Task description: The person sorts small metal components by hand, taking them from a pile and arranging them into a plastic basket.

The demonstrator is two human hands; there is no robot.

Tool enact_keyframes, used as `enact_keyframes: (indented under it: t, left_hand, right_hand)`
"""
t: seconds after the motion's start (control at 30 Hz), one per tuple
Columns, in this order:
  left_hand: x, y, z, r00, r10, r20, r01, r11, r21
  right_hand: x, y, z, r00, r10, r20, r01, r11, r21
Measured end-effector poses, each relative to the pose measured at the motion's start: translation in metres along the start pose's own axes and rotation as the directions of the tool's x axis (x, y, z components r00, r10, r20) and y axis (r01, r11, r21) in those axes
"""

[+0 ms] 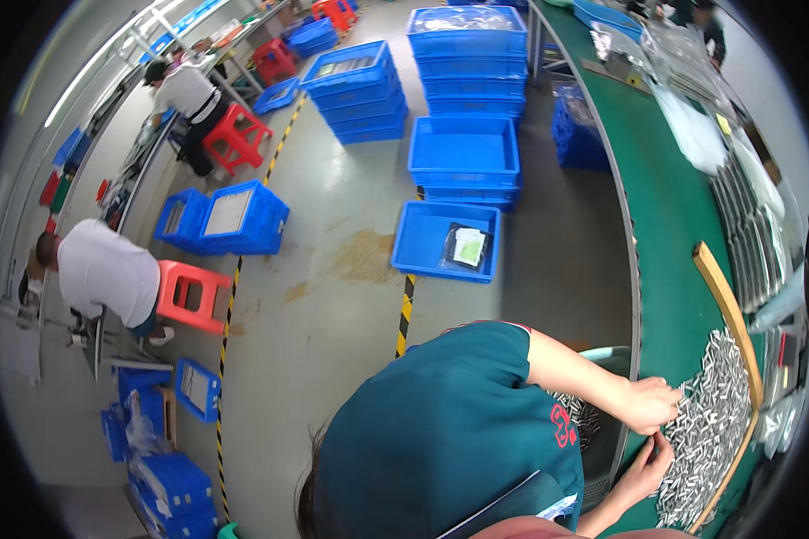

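1. We've got metal pins (710, 413) heaped inside the tabletop's (665, 296) near edge, a wooden strip (733, 314) likely corralling them.
2. Our left hand (649, 404) and right hand (638, 476) crowd the pile; fingers gripping or loose, we can't tell.

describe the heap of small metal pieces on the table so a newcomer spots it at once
Find the long green table along the picture's right side and follow it down toward the bottom. There, a wooden strip borders a silvery heap of small metal pieces. Unlike the similar-looking pieces in the container beside the table's edge, this heap lies loose on the tabletop.
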State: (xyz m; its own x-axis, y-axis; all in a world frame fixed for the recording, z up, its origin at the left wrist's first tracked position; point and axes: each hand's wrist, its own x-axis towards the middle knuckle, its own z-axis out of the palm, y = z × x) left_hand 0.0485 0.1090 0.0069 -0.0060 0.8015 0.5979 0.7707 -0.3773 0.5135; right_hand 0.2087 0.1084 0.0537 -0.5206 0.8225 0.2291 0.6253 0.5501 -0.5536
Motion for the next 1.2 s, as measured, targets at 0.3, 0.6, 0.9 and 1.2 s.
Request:
enact_keyframes:
  t: [0.3, 0.6, 0.9, 1.2]
  left_hand:
    - [0.009, -0.008, 0.011, 0.989, 0.065, 0.132, -0.067, 0.998, 0.013]
    - [0.006, 0.001, 0.014, 0.999, -0.02, 0.031, 0.015, 0.991, 0.136]
    - [0.001, 0.013, 0.017, 1.0, -0.009, 0.023, 0.005, 0.981, 0.194]
    - [-0.007, 0.018, -0.083, 0.939, 0.023, 0.343, -0.022, 1.0, -0.005]
  right_hand:
    - [-0.002, -0.02, -0.024, 1.0, 0.024, 0.011, -0.022, 0.992, -0.128]
    - [0.014, 0.018, -0.006, 0.99, -0.138, 0.005, 0.138, 0.987, -0.083]
    - [-0.004, -0.01, -0.004, 0.995, 0.072, -0.066, -0.078, 0.992, -0.098]
    - [-0.001, -0.049, 0.012, 0.994, 0.042, -0.104, -0.048, 0.997, -0.058]
